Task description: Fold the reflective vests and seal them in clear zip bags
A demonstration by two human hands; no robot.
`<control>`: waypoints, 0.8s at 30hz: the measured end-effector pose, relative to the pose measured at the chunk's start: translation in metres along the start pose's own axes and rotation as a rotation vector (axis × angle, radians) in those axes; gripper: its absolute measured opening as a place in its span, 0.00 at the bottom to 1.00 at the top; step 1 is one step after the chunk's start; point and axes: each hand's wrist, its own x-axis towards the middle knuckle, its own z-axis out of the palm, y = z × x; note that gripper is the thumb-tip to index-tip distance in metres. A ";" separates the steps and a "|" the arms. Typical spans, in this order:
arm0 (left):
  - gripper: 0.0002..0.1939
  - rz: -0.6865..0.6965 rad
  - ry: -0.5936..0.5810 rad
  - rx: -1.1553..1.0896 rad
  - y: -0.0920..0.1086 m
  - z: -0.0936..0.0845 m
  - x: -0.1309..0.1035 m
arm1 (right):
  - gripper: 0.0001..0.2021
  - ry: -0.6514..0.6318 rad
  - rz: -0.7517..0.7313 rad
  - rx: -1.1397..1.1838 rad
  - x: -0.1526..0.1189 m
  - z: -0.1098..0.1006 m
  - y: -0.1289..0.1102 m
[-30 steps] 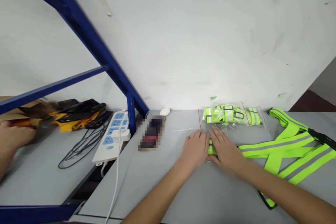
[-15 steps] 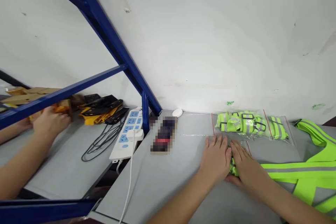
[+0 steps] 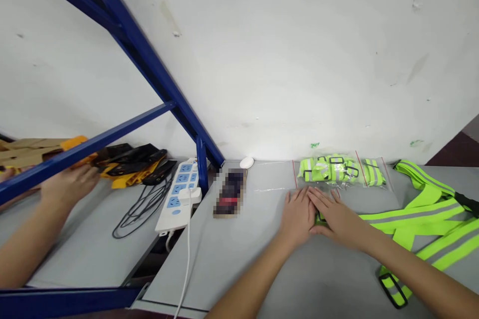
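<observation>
My left hand (image 3: 297, 215) lies palm down on the grey table, its fingers stretched out. Against it, overlapping its fingertips, my right hand (image 3: 339, 220) is also flat, with the thumb pointing left. Both press on a folded neon-yellow reflective strap (image 3: 320, 217), mostly hidden beneath them; a bit of a clear bag's red seal line shows by the right fingertips. Just beyond my hands, clear zip bags hold more folded reflective straps (image 3: 329, 168) with black buckles. A loose reflective strap harness (image 3: 419, 217) is spread out to the right, partly under my right forearm.
Left of my hands lie a blurred-out phone-like object (image 3: 230, 193) and a white round item (image 3: 246, 162). A white power strip (image 3: 178, 197) with a plugged-in cable stands by the blue metal frame (image 3: 160, 77). Past it, a co-worker's hand (image 3: 69, 184) is near yellow-and-black items (image 3: 134, 162).
My right hand has slid left over my left fingers, covering more of the strap. The view has shifted slightly, showing more of the harness. The co-worker's hand has moved.
</observation>
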 end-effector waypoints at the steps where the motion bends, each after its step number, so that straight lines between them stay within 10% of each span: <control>1: 0.20 -0.008 0.060 -0.095 -0.003 0.000 -0.001 | 0.38 0.017 0.002 -0.010 0.000 0.003 0.000; 9: 0.16 0.212 0.390 -0.304 -0.006 -0.016 -0.008 | 0.36 0.120 0.126 -0.199 -0.005 0.029 -0.001; 17: 0.22 0.102 0.000 0.026 0.012 -0.016 -0.004 | 0.37 0.063 0.109 -0.239 0.001 0.014 -0.013; 24: 0.27 -0.004 -0.104 0.258 0.015 -0.012 0.003 | 0.37 0.112 0.157 0.009 -0.010 0.024 -0.003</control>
